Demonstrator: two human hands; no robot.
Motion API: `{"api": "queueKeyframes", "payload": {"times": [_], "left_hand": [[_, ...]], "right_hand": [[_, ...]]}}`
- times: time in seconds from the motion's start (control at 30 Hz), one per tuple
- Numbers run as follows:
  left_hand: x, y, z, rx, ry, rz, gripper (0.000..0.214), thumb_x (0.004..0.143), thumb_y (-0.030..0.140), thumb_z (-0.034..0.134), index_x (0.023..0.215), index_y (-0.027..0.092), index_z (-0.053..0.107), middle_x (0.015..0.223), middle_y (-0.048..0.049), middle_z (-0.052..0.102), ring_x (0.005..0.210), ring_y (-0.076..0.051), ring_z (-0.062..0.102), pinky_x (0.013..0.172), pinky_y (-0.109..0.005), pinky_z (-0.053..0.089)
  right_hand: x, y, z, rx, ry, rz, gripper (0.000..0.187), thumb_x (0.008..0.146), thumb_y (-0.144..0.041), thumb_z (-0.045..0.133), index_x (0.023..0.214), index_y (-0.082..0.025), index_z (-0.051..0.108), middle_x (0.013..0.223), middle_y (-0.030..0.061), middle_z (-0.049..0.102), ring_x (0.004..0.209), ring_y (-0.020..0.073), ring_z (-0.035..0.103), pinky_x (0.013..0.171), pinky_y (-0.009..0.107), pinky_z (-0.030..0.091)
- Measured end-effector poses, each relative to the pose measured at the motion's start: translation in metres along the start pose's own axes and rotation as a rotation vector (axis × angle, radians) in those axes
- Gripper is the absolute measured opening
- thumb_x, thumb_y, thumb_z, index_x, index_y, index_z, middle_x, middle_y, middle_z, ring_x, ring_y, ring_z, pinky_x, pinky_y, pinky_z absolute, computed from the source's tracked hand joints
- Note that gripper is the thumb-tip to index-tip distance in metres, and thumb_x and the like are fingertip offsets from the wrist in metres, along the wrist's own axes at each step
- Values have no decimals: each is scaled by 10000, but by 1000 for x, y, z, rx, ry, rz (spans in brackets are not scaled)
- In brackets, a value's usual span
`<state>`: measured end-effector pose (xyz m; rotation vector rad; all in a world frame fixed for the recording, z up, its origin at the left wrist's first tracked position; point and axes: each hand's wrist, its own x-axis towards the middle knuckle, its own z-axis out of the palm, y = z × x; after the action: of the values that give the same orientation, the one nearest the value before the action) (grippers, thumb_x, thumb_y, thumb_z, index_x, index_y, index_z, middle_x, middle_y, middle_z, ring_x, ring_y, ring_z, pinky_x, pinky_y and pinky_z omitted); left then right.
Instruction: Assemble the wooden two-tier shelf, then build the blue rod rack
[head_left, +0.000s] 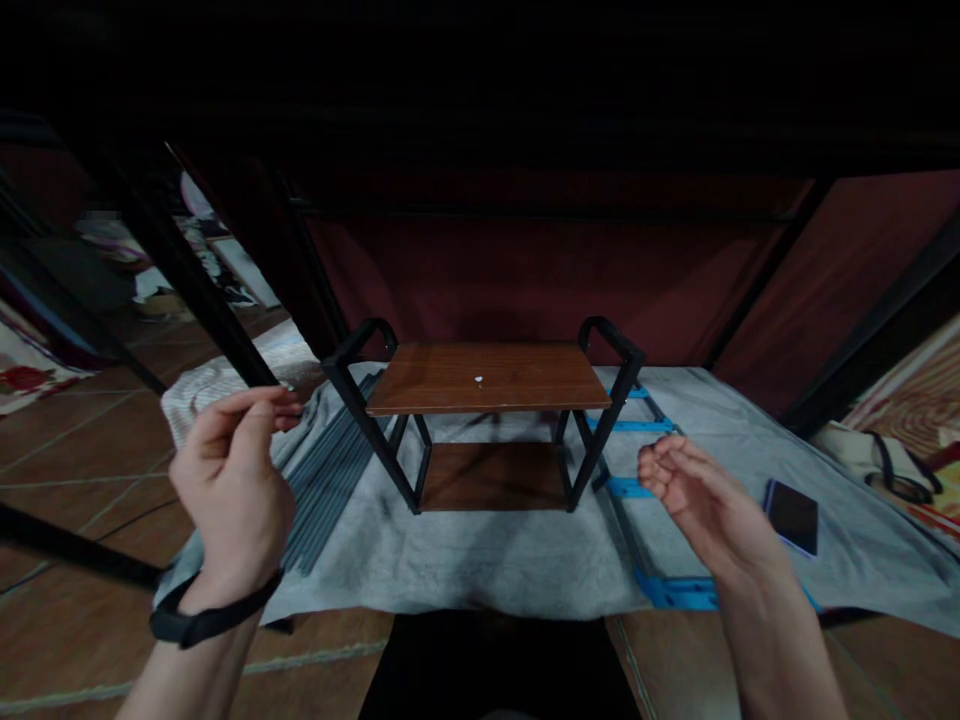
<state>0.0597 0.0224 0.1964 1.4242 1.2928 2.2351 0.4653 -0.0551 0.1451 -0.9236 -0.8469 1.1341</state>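
Between my hands a small two-tier rack (491,375) stands upright, with brown wood-look boards and black tube side frames. A tiny white piece (478,379) lies on its top board. To the left of the rack, my left hand (238,470) is raised with thumb and fingers pinched together; whatever is in the pinch is too small to name. My right hand (705,500) hovers to the right, fingers curled in and closed; any content is hidden. Neither hand touches the rack. Below the right hand lies a frame of grey rods with blue plastic connectors (679,592).
Several grey rods (330,490) lie bundled at left on the grey cloth (487,570). A phone (793,515) rests at right. Dark posts (202,290) and a low dark overhang (480,100) enclose the space. A bag (874,460) sits at far right.
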Motion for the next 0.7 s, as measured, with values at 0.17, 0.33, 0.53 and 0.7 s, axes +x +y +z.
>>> {"api": "queueKeyframes", "payload": {"times": [0.17,0.33,0.53,0.7], "left_hand": [[47,-41,-1,-168,-42,-385,210,749,157,665,958,136,676,842,-7,666,821,-117,630,715,-207,491],[74,-74,17,-201,-180,-522,208,809,113,605,1007,86,664,817,-20,663,788,-121,617,730,-232,481],[84,-81,53,-170,-396,-597,258,725,83,724,967,74,634,819,-20,658,791,-137,602,837,-318,490],[91,-100,67,-223,-486,-554,373,599,222,843,892,106,643,849,-38,663,791,-159,618,839,-341,503]], "right_hand": [[27,-17,-30,-75,135,-93,115,851,-341,660,924,-289,733,1039,58,734,936,192,688,803,312,567],[61,-23,-34,-71,168,-64,187,839,-326,644,984,-258,743,1186,63,727,1113,193,670,924,299,566],[104,-14,-27,-75,103,-75,248,760,-247,691,1005,-243,732,1118,54,748,1052,184,689,929,309,567],[126,-5,-16,-108,52,-53,179,760,-251,704,937,-233,724,1051,41,755,1001,179,695,836,281,573]]}}
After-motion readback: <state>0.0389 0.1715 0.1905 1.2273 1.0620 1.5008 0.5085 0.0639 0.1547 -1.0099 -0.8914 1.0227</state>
